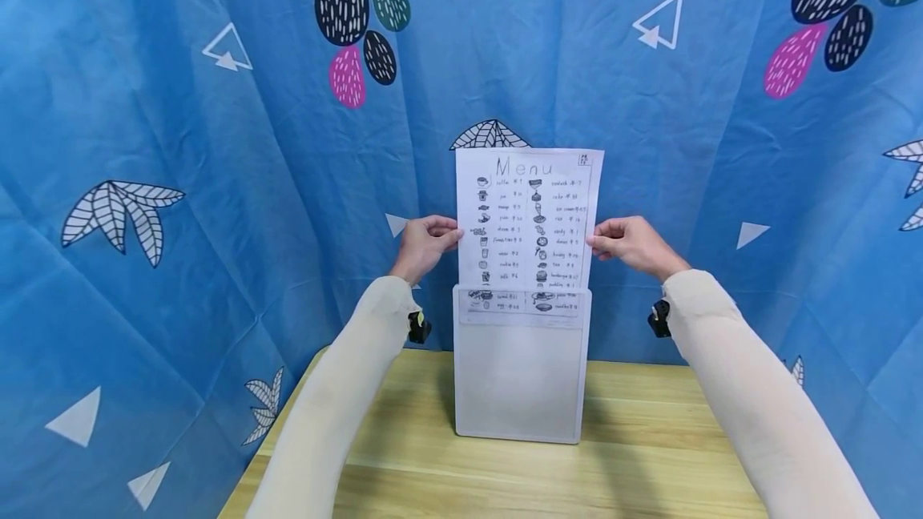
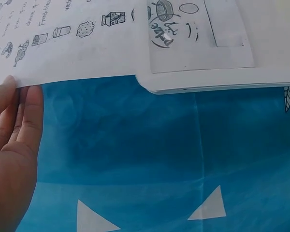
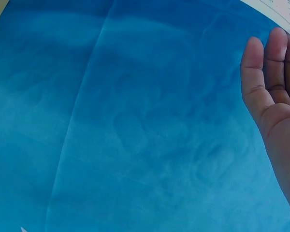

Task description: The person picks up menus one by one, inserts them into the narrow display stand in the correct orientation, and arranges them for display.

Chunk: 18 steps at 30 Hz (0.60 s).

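Pinching menu [image 1: 510, 215] by opposite edges with left hand [image 1: 424, 248] and right hand [image 1: 636, 245]; holding it lengthwise upright, bottom within holder [image 1: 519, 383].

Right hand [image 3: 281, 118] partly outside wrist view

Menu sheet [image 1: 528, 223] — partly inside holder [image 1: 517, 383]

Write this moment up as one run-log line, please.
left hand: pinches menu sheet, left edge | right hand: pinches menu sheet, right edge | menu sheet: lower end inside white-edged holder, rest outside
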Available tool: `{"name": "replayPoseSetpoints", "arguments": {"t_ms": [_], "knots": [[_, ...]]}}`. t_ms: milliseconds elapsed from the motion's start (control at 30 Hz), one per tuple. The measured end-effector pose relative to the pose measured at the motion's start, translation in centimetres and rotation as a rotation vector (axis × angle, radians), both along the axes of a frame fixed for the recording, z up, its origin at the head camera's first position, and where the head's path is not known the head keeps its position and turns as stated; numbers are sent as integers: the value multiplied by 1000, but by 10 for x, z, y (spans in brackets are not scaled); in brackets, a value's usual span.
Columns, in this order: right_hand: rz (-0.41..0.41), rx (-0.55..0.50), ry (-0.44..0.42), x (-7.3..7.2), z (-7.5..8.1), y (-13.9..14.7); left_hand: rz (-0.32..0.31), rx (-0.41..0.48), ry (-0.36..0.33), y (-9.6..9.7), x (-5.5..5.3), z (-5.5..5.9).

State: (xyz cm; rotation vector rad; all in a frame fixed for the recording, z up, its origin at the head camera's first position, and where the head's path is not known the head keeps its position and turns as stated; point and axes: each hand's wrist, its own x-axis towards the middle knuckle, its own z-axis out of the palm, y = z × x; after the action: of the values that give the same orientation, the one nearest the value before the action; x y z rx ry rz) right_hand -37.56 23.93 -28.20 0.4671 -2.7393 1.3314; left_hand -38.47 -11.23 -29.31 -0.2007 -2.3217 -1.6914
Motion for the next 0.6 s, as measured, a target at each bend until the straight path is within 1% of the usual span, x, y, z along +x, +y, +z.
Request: {"name": "replayPoseSetpoints", "arguments": {"t_ms": [133, 433, 533, 600], "knots": [[5, 0, -6, -1, -1, 1, 2, 7, -11, 0, 0, -1], [3, 4, -12, 2, -3, 1, -27, 30, -7, -1, 1, -4], [3, 4, -18, 2, -2, 0, -25, 29, -12, -2, 1, -2], [-2, 11, -10, 2, 1, -1, -27, 36, -4, -2, 1, 1]]}}
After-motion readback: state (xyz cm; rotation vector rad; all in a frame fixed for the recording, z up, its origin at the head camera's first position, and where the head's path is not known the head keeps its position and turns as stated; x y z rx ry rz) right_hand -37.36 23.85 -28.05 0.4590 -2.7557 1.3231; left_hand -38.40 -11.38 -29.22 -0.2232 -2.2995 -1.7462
